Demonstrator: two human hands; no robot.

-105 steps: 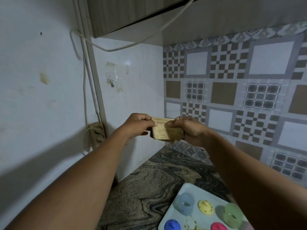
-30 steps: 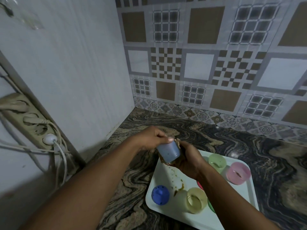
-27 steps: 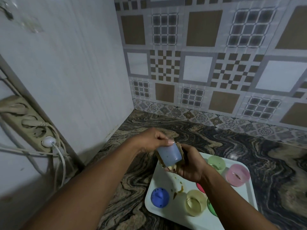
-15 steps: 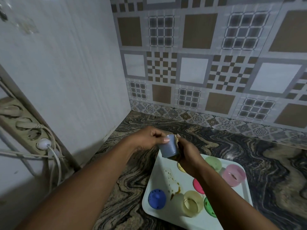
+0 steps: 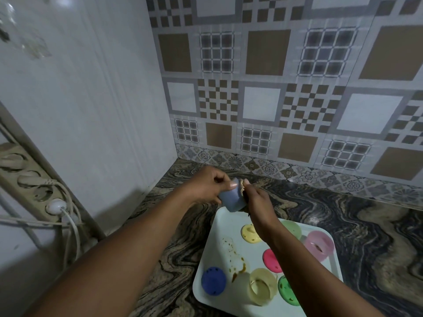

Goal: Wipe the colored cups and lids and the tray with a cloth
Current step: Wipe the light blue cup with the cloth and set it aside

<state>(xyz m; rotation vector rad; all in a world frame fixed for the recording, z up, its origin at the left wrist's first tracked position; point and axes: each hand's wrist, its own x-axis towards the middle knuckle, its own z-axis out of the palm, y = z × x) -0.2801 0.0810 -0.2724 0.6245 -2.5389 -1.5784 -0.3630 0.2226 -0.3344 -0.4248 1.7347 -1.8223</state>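
1. Grip of the left hand [image 5: 206, 188] is clamped round the blue cup [image 5: 232, 200], thumb near the rim; the cup is tilted, held above the far-left corner of the tray [image 5: 217, 227].
2. The right hand [image 5: 258, 202] has its grip closed on a tan cloth [image 5: 241, 186], pressed to the cup's rim; only a scrap of cloth shows.
3. The cup is pale blue and plain.
4. The white tray lies on the marbled tabletop [image 5: 366, 225] and bears a brown smear [image 5: 238, 268].
5. On it stand a green cup [image 5: 293, 228], pink cup [image 5: 319, 245] and yellow cup [image 5: 261, 286], with a yellow lid [image 5: 248, 233], pink lid [image 5: 270, 260], blue lid [image 5: 213, 280] and green lid [image 5: 286, 290].
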